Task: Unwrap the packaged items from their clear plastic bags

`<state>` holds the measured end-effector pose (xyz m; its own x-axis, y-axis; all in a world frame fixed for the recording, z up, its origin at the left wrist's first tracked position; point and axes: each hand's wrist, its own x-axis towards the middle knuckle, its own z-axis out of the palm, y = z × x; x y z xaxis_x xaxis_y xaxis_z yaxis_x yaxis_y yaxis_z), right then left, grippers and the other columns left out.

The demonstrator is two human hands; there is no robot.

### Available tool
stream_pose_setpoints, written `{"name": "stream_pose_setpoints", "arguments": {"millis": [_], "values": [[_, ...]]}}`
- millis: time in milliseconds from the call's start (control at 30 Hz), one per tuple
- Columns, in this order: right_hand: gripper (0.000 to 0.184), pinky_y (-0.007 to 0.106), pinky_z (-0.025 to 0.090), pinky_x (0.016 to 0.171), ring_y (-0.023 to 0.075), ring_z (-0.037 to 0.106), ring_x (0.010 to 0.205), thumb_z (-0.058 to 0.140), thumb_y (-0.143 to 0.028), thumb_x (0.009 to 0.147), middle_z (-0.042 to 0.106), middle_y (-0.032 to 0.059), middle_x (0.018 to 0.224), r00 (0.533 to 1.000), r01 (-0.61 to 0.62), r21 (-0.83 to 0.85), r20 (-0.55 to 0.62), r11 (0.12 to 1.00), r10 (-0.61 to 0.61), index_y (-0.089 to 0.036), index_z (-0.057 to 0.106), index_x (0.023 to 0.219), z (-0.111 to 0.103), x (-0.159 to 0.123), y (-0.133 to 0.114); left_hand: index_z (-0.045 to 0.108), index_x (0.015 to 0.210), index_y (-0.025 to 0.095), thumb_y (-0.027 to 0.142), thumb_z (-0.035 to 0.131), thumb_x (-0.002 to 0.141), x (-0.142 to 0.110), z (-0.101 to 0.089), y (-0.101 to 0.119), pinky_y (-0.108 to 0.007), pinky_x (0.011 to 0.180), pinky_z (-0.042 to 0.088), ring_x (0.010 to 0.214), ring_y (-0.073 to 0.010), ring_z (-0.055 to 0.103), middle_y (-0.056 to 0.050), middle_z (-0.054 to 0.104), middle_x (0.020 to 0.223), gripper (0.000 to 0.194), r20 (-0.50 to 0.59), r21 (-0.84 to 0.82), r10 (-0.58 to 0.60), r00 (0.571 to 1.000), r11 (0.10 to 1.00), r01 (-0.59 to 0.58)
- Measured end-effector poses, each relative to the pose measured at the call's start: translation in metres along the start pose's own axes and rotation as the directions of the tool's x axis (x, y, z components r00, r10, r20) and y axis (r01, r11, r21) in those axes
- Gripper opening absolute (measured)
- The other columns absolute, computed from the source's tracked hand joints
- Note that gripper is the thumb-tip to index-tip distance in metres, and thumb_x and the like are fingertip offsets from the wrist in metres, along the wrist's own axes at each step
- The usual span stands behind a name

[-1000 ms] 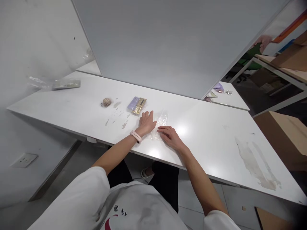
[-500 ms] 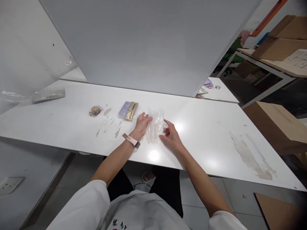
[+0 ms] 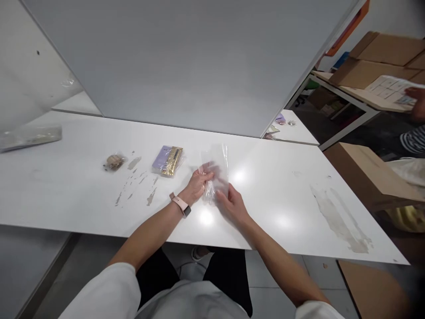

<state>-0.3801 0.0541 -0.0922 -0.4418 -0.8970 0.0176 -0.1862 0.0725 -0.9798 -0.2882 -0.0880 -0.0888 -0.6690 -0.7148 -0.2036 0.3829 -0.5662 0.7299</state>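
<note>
A clear plastic bag (image 3: 219,161) is held between my two hands, just above the white table (image 3: 265,212). My left hand (image 3: 199,180) grips its left side, thumb on top and fingers showing through the film behind. On the lower right edge, my right hand (image 3: 232,201) pinches the bag between thumb and fingers. Nothing shows inside the bag. Left of my hands lies a purple and gold packet (image 3: 168,160) in clear wrap. Farther left is a small clear bag with brown pieces (image 3: 114,162).
A grey panel (image 3: 186,66) rises behind the table. A clear plastic package (image 3: 33,136) lies at the far left. Worn patches mark the tabletop. Cardboard boxes (image 3: 372,173) stand on the right, where another person's hand (image 3: 416,102) shows at the edge.
The bag was lying on the table with my hands at its sides; now it is lifted and gripped in both. My view has shifted slightly, and another person's arm has appeared at right.
</note>
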Motion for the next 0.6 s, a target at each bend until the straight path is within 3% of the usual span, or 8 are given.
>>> {"name": "stream_pose_setpoints", "arguments": {"millis": [100, 200, 267, 400, 433, 467, 533, 600], "values": [[0.037, 0.026, 0.041, 0.049, 0.0118, 0.048, 0.051, 0.059, -0.056, 0.091, 0.052, -0.0040, 0.060, 0.992, -0.095, 0.165, -0.061, 0.982, 0.106, -0.020, 0.064, 0.088, 0.002, -0.001, 0.004, 0.065, 0.125, 0.015, 0.023, 0.079, 0.078, -0.009, 0.004, -0.007, -0.039, 0.098, 0.052, 0.100, -0.0220, 0.071, -0.012, 0.075, 0.112, 0.050, 0.056, 0.186, 0.001, 0.998, 0.982, -0.012], [0.035, 0.024, 0.042, 0.050, 0.0106, 0.050, 0.056, 0.068, -0.052, 0.083, 0.057, -0.0031, 0.067, 0.930, -0.073, 0.268, -0.329, 0.961, 0.162, -0.018, 0.065, 0.090, -0.024, 0.017, 0.013, 0.051, 0.144, 0.021, 0.032, 0.074, 0.085, -0.018, 0.008, -0.010, -0.041, 0.098, 0.051, 0.101, -0.0212, 0.070, -0.013, 0.070, 0.124, 0.065, 0.112, 0.396, -0.030, 0.993, 0.918, -0.017], [0.034, 0.023, 0.042, 0.050, 0.0102, 0.051, 0.057, 0.069, -0.048, 0.081, 0.057, -0.0039, 0.070, 0.809, -0.064, 0.276, -0.549, 0.959, 0.212, -0.019, 0.063, 0.100, -0.060, 0.041, 0.022, 0.046, 0.148, 0.024, 0.032, 0.071, 0.088, -0.022, 0.010, -0.009, -0.042, 0.100, 0.049, 0.105, -0.0208, 0.068, -0.013, 0.068, 0.129, 0.065, 0.147, 0.524, -0.053, 0.988, 0.851, -0.032], [0.014, 0.022, 0.035, 0.043, 0.0085, 0.042, 0.047, 0.052, -0.035, 0.088, 0.043, -0.0083, 0.062, 0.438, -0.148, 0.175, -0.871, 0.973, 0.224, -0.023, 0.052, 0.095, -0.158, 0.116, 0.032, 0.052, 0.143, 0.020, 0.032, 0.064, 0.091, -0.024, 0.012, -0.008, -0.041, 0.097, 0.052, 0.102, -0.0211, 0.068, -0.012, 0.071, 0.117, 0.054, 0.158, 0.665, -0.061, 0.985, 0.745, -0.060], [0.012, 0.024, 0.034, 0.044, 0.0089, 0.041, 0.047, 0.046, -0.032, 0.090, 0.042, -0.0076, 0.064, 0.387, -0.149, 0.152, -0.900, 0.977, 0.199, -0.024, 0.050, 0.098, -0.183, 0.139, 0.031, 0.055, 0.140, 0.020, 0.033, 0.061, 0.093, -0.024, 0.013, -0.008, -0.041, 0.094, 0.054, 0.099, -0.0210, 0.068, -0.011, 0.072, 0.113, 0.050, 0.159, 0.671, -0.061, 0.985, 0.739, -0.062], [0.014, 0.026, 0.034, 0.045, 0.0092, 0.040, 0.048, 0.040, -0.030, 0.092, 0.042, -0.0061, 0.066, 0.358, -0.145, 0.129, -0.917, 0.981, 0.174, -0.024, 0.050, 0.100, -0.205, 0.161, 0.028, 0.058, 0.137, 0.020, 0.034, 0.059, 0.094, -0.024, 0.013, -0.008, -0.040, 0.092, 0.055, 0.097, -0.0210, 0.069, -0.010, 0.073, 0.108, 0.046, 0.163, 0.674, -0.066, 0.984, 0.736, -0.062], [0.025, 0.033, 0.030, 0.047, 0.0113, 0.037, 0.048, 0.031, -0.034, 0.096, 0.046, -0.0008, 0.068, 0.348, -0.151, 0.061, -0.931, 0.987, 0.111, -0.024, 0.053, 0.100, -0.243, 0.203, 0.020, 0.063, 0.132, 0.021, 0.036, 0.055, 0.096, -0.023, 0.014, -0.009, -0.039, 0.087, 0.057, 0.092, -0.0208, 0.070, -0.009, 0.074, 0.101, 0.040, 0.172, 0.687, -0.090, 0.981, 0.724, -0.054], [0.039, 0.037, 0.026, 0.048, 0.0137, 0.040, 0.048, 0.024, -0.044, 0.096, 0.051, 0.0042, 0.072, 0.443, -0.126, -0.058, -0.896, 0.990, 0.004, -0.025, 0.057, 0.103, -0.267, 0.233, 0.012, 0.065, 0.128, 0.022, 0.037, 0.053, 0.096, -0.022, 0.015, -0.010, -0.038, 0.085, 0.058, 0.088, -0.0204, 0.070, -0.008, 0.074, 0.097, 0.037, 0.172, 0.714, -0.114, 0.979, 0.699, -0.044]]}}
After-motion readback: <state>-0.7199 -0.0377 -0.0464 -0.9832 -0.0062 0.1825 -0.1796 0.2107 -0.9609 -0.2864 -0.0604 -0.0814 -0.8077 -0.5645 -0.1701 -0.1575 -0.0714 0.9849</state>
